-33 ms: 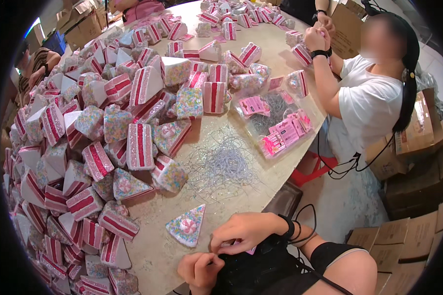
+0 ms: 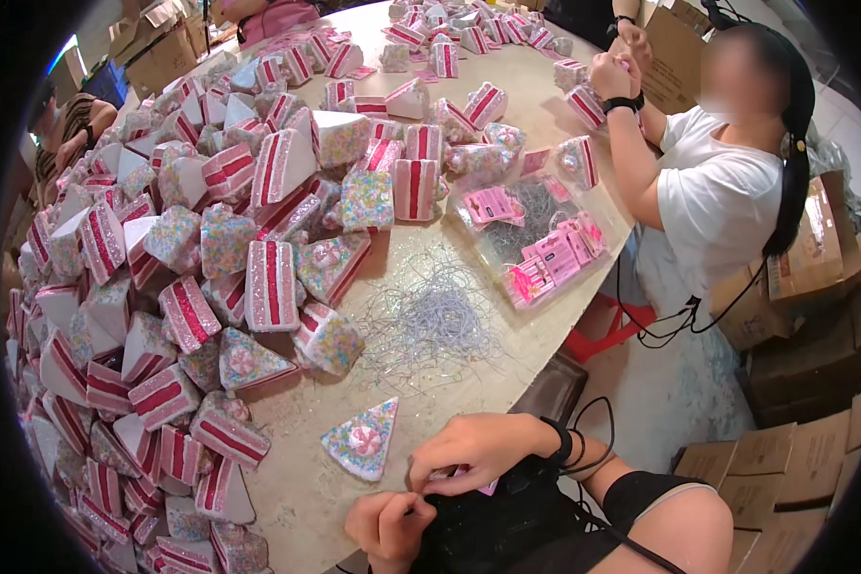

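My right hand point(image 2: 478, 448), with a black band at the wrist, and my left hand point(image 2: 387, 524) meet fingertip to fingertip just off the table's near edge. Between them they pinch something small, and a bit of pink tag point(image 2: 489, 488) shows under the right hand. I cannot make out any thread there. A wedge-shaped cake-slice ornament point(image 2: 364, 440) with pastel sprinkles and a pink swirl lies flat on the beige table point(image 2: 297, 488), just left of my right hand and apart from it.
A big pile of pink-striped and sprinkled cake-slice ornaments point(image 2: 258, 239) covers the table's left and far side. A heap of silvery threads point(image 2: 430, 320) and clear bags of pink tags point(image 2: 545, 253) lie mid-table. A person in a white shirt point(image 2: 717, 191) works at right. Cardboard boxes point(image 2: 804, 459) stand on the floor.
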Demonstrator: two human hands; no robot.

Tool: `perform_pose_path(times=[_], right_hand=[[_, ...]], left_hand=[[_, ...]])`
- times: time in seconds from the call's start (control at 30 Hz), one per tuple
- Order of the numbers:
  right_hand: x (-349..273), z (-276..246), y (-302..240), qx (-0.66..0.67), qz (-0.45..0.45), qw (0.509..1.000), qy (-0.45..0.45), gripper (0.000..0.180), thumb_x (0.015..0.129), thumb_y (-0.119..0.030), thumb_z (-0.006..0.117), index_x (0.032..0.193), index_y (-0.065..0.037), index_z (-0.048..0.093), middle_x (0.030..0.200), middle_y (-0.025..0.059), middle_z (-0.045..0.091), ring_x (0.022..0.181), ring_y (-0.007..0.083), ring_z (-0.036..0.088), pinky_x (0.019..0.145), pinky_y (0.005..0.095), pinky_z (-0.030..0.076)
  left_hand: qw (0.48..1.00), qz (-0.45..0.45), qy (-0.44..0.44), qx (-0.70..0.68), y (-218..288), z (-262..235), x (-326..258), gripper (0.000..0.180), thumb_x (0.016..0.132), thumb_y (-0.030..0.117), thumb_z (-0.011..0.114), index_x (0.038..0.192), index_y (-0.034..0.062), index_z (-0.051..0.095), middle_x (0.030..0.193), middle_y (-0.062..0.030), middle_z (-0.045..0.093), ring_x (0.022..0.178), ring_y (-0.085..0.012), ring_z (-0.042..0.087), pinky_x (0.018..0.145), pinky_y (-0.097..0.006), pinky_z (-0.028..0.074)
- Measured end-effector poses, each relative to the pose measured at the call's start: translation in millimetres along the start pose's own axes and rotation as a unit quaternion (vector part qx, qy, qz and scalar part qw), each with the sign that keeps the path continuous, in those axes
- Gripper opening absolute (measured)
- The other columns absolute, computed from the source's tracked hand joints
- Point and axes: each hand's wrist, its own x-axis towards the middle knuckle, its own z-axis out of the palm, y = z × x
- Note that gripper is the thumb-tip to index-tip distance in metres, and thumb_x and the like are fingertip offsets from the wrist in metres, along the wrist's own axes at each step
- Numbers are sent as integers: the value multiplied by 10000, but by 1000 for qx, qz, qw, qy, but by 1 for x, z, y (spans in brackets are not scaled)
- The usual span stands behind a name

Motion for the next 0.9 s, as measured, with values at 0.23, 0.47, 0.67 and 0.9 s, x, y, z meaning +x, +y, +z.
perform_pose_path(times=[0.23, 0.47, 0.67, 0.9], right_hand=[[1, 1, 5, 7, 37, 999, -13, 101, 885, -95, 654, 969, -76, 602, 796, 51, 639, 646, 238, 609, 565, 317, 461], [8, 6, -5, 53, 67, 995, 43, 115, 817, -109, 684, 872, -64, 593, 579, 54, 527, 500, 192, 518, 494, 312, 392], [9, 11, -3, 59, 74, 993, 67, 114, 785, -75, 678, 846, -54, 584, 570, 45, 521, 496, 160, 511, 491, 296, 388], [7, 8, -10, 48, 73, 990, 110, 103, 789, -63, 674, 838, -47, 585, 565, 53, 521, 504, 152, 519, 496, 289, 401]], left_hand=[[999, 28, -17, 36, 1, -3, -1, 332, 622, -18, 756, 902, 89, 613, 814, -77, 589, 677, -259, 579, 583, -359, 460], [999, 18, -4, 26, -2, -2, -2, 315, 651, 8, 779, 910, 88, 619, 822, -75, 593, 684, -258, 585, 582, -353, 461], [999, 19, -2, 25, -2, 0, -1, 317, 660, 10, 803, 912, 78, 624, 823, -78, 596, 688, -252, 590, 579, -344, 461], [999, 7, -1, 36, 3, 5, 3, 312, 696, 4, 801, 954, 60, 633, 845, -79, 590, 718, -243, 594, 609, -333, 470]])
